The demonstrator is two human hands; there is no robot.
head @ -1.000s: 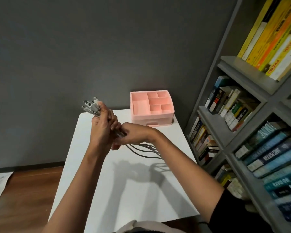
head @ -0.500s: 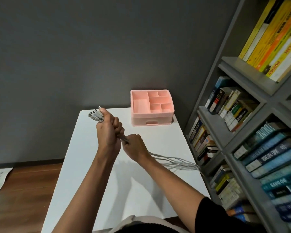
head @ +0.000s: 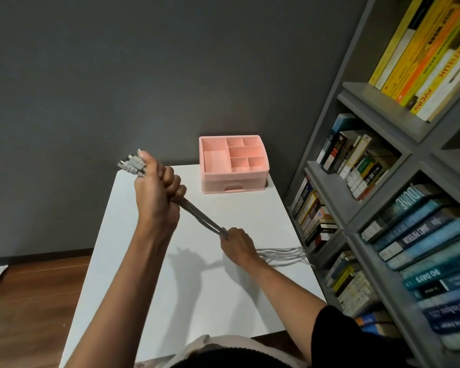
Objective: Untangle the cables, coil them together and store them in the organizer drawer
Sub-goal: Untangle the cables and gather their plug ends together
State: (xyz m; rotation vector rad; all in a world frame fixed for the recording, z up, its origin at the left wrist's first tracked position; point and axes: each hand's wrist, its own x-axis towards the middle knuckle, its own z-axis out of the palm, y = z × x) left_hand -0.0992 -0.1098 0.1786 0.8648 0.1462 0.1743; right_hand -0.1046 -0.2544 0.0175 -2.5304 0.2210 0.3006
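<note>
Scanning L to R: plugs [head: 131, 164] stuck out above the left grip [head: 157, 197], which was clenched round the cables [head: 199, 218], raised over the worktop [head: 197, 288]. The bundle ran taut, long axis down-right, into the right grip [head: 237, 243], curled on it low near the worktop. Beyond: 1 pink organizer [head: 233, 163], 1 drawer [head: 233, 187] closed, neither grip clearly nearer. Tails fanned off the right edge, approx 5 strands, exact no. unclear.

I lose the cables [head: 200, 217] inside the left hand [head: 157, 193] and under the right hand [head: 238, 247], the strands too fine to count. Their tails drop past the table [head: 223, 301] edge out of sight, and the plugs [head: 130, 164] above the left thumb are too small to identify. The closed organizer drawer [head: 233, 187] hides its interior.
</note>
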